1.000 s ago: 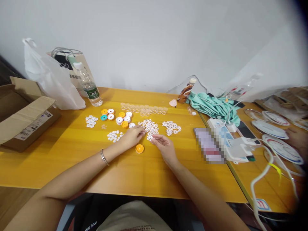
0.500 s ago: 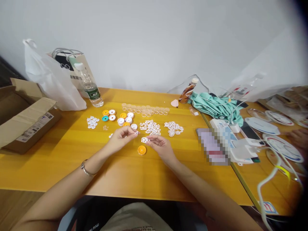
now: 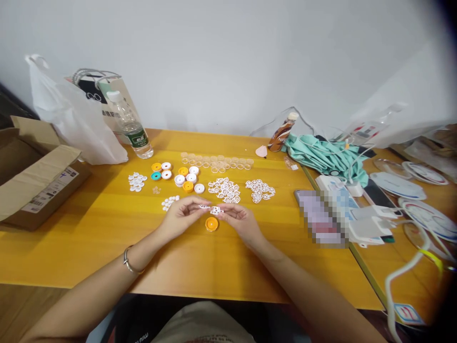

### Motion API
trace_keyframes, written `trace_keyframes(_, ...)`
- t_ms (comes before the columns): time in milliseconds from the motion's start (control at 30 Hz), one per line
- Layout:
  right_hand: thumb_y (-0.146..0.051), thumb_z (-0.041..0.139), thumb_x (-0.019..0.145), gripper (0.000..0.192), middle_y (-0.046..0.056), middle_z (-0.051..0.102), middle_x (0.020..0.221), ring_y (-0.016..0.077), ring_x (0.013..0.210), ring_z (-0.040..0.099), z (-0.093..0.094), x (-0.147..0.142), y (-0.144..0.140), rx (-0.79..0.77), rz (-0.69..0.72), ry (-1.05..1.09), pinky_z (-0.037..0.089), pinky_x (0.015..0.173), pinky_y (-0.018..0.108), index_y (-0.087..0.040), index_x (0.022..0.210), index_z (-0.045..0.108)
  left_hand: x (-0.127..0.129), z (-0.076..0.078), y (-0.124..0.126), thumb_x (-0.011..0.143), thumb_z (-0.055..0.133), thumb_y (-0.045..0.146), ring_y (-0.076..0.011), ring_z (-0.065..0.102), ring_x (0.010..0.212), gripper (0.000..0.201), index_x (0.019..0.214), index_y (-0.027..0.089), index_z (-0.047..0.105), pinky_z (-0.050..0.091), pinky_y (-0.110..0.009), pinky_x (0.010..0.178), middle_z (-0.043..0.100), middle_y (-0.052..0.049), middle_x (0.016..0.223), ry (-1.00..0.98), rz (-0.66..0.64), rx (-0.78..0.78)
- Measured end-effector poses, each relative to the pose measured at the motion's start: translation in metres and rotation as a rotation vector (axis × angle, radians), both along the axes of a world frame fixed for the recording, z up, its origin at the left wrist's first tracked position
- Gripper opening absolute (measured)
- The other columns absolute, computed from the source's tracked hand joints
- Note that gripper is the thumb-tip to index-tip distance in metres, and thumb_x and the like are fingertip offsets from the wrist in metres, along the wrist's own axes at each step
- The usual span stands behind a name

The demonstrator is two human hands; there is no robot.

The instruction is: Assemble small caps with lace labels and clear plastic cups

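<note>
My left hand (image 3: 183,216) pinches a small white plastic piece (image 3: 204,206) at its fingertips. My right hand (image 3: 240,220) pinches a white openwork disc (image 3: 215,210). The two pieces meet just above an orange cap (image 3: 212,223) lying on the yellow table (image 3: 107,228). Behind the hands lie two heaps of white openwork discs (image 3: 224,189) (image 3: 260,189), a cluster of orange, white and teal caps (image 3: 178,176), small white buttons (image 3: 169,202) and a row of clear rings (image 3: 216,163).
An open cardboard box (image 3: 34,176) sits at the left edge, with a white plastic bag (image 3: 71,119), a paper bag and a water bottle (image 3: 133,128) behind. A teal cloth (image 3: 321,157), a brown bottle (image 3: 282,133), cables and chargers (image 3: 357,219) crowd the right side.
My left hand drew back from the heap of white discs with a small piece. Both hands came together above the orange cap.
</note>
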State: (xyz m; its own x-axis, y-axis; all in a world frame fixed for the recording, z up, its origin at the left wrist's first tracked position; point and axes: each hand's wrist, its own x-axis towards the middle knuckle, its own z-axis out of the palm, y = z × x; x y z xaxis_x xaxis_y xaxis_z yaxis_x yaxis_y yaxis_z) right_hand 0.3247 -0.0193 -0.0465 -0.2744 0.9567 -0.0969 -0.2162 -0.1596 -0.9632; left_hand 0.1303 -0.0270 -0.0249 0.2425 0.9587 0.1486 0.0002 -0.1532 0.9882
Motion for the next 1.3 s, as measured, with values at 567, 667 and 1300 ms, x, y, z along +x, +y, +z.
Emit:
trace_keyframes(567,-0.028,0.077,0.061,0.023,-0.002,0.070,0.078,0.0140,0.074,0.066,0.004,-0.001,-0.004,-0.010,-0.003,-0.024,0.051,0.082,0.033,-0.024,0.083,0.071,0.000,-0.006,0.004,0.079,0.062,0.021,-0.0149,0.062,0.091,0.014,0.093,0.018,0.066,0.050,-0.030,0.085,0.064,-0.006,0.098,0.047,0.068,0.102)
trace_keyframes(667,-0.027,0.077,0.062,0.022,-0.002,0.070,0.079,0.0140,0.075,0.066,0.003,-0.001,-0.004,-0.004,0.000,-0.023,0.052,0.081,0.033,-0.024,0.083,0.071,0.001,-0.006,0.002,0.079,0.063,0.021,-0.0160,0.061,0.092,0.016,0.094,0.017,0.065,0.049,-0.030,0.084,0.065,-0.006,0.098,0.076,0.107,0.106)
trace_keyframes(1300,-0.027,0.078,0.061,0.023,-0.002,0.071,0.080,0.0120,0.074,0.066,0.002,-0.003,-0.006,-0.082,0.010,0.105,0.052,0.081,0.031,-0.025,0.082,0.070,0.012,-0.017,-0.004,0.083,0.060,0.022,-0.0166,0.059,0.094,0.020,0.102,0.019,0.060,0.044,-0.031,0.087,0.066,-0.007,0.101,0.196,0.065,0.245)
